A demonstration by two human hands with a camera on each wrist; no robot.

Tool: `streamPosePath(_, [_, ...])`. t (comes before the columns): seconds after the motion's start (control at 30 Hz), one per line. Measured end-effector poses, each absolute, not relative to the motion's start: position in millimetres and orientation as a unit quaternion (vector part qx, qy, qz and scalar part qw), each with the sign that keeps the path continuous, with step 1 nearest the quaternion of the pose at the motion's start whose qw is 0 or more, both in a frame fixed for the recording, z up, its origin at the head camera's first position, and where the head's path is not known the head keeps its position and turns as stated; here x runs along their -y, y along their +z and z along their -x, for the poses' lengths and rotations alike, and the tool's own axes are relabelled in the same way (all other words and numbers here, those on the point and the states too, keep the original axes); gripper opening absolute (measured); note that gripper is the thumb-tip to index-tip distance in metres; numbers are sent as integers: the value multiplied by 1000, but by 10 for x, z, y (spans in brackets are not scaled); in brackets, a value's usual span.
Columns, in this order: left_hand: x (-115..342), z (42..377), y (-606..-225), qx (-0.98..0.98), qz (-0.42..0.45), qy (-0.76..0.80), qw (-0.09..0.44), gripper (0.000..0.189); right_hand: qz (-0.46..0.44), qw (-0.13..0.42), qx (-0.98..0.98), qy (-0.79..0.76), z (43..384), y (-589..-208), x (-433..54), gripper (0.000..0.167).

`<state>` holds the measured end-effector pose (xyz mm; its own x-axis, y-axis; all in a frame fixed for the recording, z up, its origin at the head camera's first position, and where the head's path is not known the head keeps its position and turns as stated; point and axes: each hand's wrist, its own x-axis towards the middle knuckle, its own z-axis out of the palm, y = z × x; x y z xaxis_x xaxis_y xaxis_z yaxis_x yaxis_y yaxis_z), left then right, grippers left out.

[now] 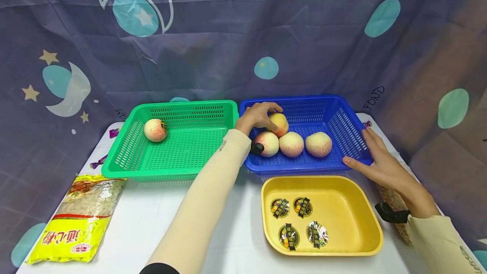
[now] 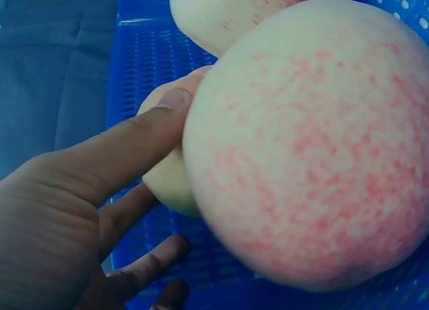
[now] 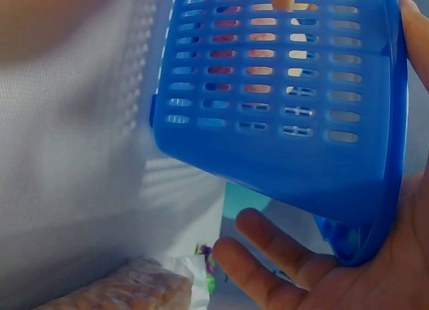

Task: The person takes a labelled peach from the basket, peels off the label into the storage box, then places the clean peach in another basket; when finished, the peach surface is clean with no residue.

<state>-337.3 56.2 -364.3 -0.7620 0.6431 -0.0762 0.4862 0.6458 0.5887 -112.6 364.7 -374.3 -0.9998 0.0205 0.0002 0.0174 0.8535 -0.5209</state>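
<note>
My left hand (image 1: pixel 258 116) reaches into the blue basket (image 1: pixel 344 132) and holds a yellowish peach (image 1: pixel 279 125), its thumb and fingers on either side. In the left wrist view this peach (image 2: pixel 171 183) is partly hidden behind a larger-looking, red-speckled peach (image 2: pixel 308 142). Along the basket's front lie a left peach (image 1: pixel 267 143), a middle peach (image 1: pixel 291 144) and a right peach (image 1: pixel 318 144). At the basket's front right corner rests my right hand (image 1: pixel 384 170), thumb and fingers extended. The right wrist view shows that hand (image 3: pixel 301 276) spread beside the corner.
To the left, a green basket (image 1: pixel 182 172) holds one peach (image 1: pixel 155 130) bearing a dark sticker. A yellow tray (image 1: pixel 342 215) with several round stickers (image 1: pixel 289 237) stands in front. A yellow food bag (image 1: pixel 72 223) lies far left; another bag (image 1: pixel 395 206) is under the right forearm.
</note>
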Motion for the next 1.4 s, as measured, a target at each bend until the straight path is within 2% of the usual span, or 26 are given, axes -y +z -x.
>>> streamPosePath(0.27, [-513, 3364, -3537, -868, -337, 318, 177, 64, 6, -2, 964, 266, 1114, -3716, -3614, 108])
streamPosePath(0.4, [-478, 3312, -3429, -857, -351, 336, 171, 60, 7, -2, 964, 267, 1100, -3707, -3617, 108])
streamPosePath(0.67, [-242, 3159, -3248, -839, -389, 361, 121, 53, 6, 3, 964, 265, 1095, -3729, -3612, 107])
streamPosePath(0.87, [96, 2986, -3176, -830, -382, 398, 86, 45, 5, 6, 964, 264, 1099, -3731, -3609, 107])
streamPosePath(1.4, [1038, 2612, -3379, -824, -341, 452, 1, 42, 4, 10, 964, 266, 1117, -3760, -3628, 107])
